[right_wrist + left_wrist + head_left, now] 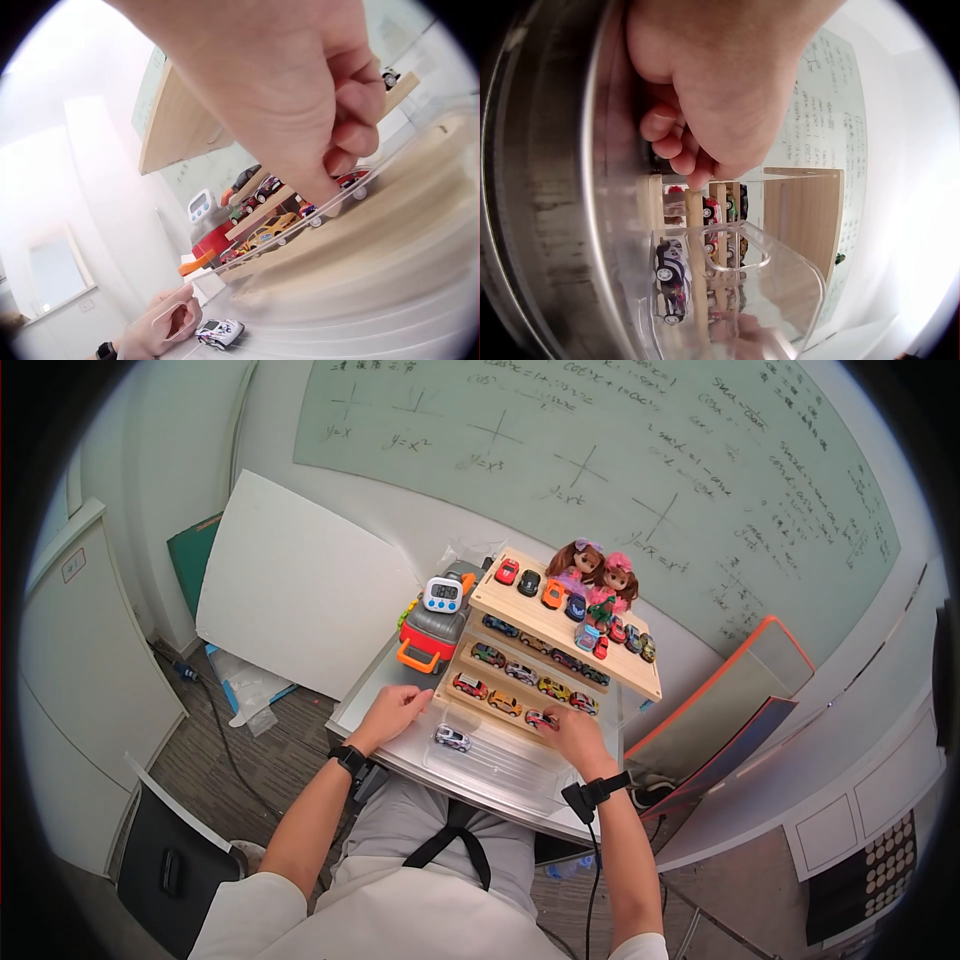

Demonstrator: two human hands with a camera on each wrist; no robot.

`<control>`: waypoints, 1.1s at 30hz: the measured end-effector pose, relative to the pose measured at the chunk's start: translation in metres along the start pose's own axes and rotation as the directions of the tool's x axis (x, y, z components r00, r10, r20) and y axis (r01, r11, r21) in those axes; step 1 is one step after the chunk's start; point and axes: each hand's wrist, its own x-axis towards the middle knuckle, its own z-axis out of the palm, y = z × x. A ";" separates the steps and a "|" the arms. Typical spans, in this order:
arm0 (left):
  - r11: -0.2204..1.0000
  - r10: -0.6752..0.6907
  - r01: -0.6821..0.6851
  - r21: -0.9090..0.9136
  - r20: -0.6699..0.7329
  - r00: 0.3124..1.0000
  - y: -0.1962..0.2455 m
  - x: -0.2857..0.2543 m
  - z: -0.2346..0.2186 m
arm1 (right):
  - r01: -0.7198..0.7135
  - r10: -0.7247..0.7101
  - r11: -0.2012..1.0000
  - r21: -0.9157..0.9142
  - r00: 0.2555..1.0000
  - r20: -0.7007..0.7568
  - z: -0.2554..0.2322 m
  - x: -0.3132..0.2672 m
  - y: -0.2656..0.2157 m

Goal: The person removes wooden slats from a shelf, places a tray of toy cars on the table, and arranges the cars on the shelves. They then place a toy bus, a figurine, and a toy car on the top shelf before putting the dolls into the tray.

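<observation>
At the right end of the wooden display rack's (628, 672) lowest step, my right hand (577, 738) pinches a small red and white toy car (539, 717). In the right wrist view the thumb presses against that car's side, and the curled fingers hide part of it. My left hand (394, 712) rests by the rack's left front corner, loosely curled around nothing. In front of the rack lies a clear plastic tray (490, 765). One white toy car (452, 737) with dark markings sits at the tray's left end, close to my left hand.
Several toy cars line the rack's steps and top board, where two dolls (578, 565) also sit. Left of the rack, a white timer (443, 595) stands on a red and grey case (432, 635) with an orange handle. An orange-edged board (715, 685) leans at the right.
</observation>
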 end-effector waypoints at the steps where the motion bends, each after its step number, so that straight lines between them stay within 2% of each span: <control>1: 1.000 -0.002 0.002 -0.002 0.001 1.000 0.001 0.000 0.000 | 0.029 -0.029 1.000 -0.009 1.000 -0.011 0.001 -0.001 0.002; 4: 1.000 0.004 -0.004 -0.005 -0.014 1.000 0.001 0.000 0.000 | 0.053 -0.053 0.998 -0.018 0.998 -0.028 0.004 -0.002 0.006; 9: 1.000 0.024 -0.025 -0.008 -0.015 1.000 0.001 -0.002 0.000 | 0.041 -0.037 0.998 0.050 0.996 -0.080 -0.028 -0.014 -0.036; 11: 1.000 0.015 -0.015 -0.001 -0.013 1.000 0.003 -0.002 0.001 | 0.109 -0.111 0.980 0.168 0.994 0.001 -0.039 -0.016 -0.060; 12: 1.000 -0.003 0.003 0.006 -0.006 1.000 0.001 -0.001 0.000 | 0.105 -0.107 0.980 0.168 0.994 -0.001 -0.037 -0.019 -0.067; 14: 1.000 -0.020 0.020 0.016 -0.003 1.000 0.000 0.001 0.000 | 0.233 -0.273 0.949 0.211 0.945 0.182 -0.032 -0.021 -0.081; 15: 0.999 -0.029 0.029 -0.013 0.000 1.000 0.000 0.001 0.001 | 0.255 -0.291 0.952 0.171 0.924 0.246 -0.027 -0.023 -0.087; 16: 0.998 -0.038 0.038 -0.041 0.001 0.999 -0.001 0.001 0.001 | 0.260 -0.297 0.950 0.171 0.923 0.245 -0.019 -0.023 -0.087; 18: 0.999 0.002 -0.002 -0.036 -0.015 1.000 -0.003 0.001 0.002 | 0.314 -0.291 0.949 0.002 0.875 0.387 0.007 -0.018 -0.078; 20: 0.999 0.040 -0.040 -0.032 -0.026 0.999 -0.003 0.000 0.001 | 0.321 -0.297 0.947 -0.004 0.880 0.370 0.020 -0.017 -0.071; 22: 1.000 -0.022 0.022 -0.009 0.009 1.000 -0.001 0.000 -0.001 | 0.296 -0.293 0.955 0.021 0.929 0.226 0.023 -0.018 -0.071; 26: 1.000 0.000 0.000 0.005 -0.003 1.000 0.005 -0.003 -0.001 | 0.287 -0.286 0.958 0.017 0.945 0.161 0.007 -0.020 -0.077; 28: 0.999 0.039 -0.039 0.020 -0.003 0.999 0.001 0.000 -0.001 | 0.335 -0.338 0.940 0.068 0.940 0.042 0.002 -0.014 -0.076; 29: 0.999 0.040 -0.040 0.020 -0.003 0.999 0.000 0.000 0.000 | 0.335 -0.338 0.940 0.068 0.940 0.041 -0.001 -0.011 -0.076; 31: 1.000 0.025 -0.025 0.019 -0.006 1.000 0.000 0.000 0.000 | 0.243 -0.238 0.966 0.093 0.969 -0.058 -0.007 -0.002 -0.076; 33: 0.999 0.028 -0.028 0.019 -0.001 1.000 -0.002 0.001 -0.001 | 0.231 -0.222 0.969 0.090 0.970 -0.100 0.000 0.012 -0.068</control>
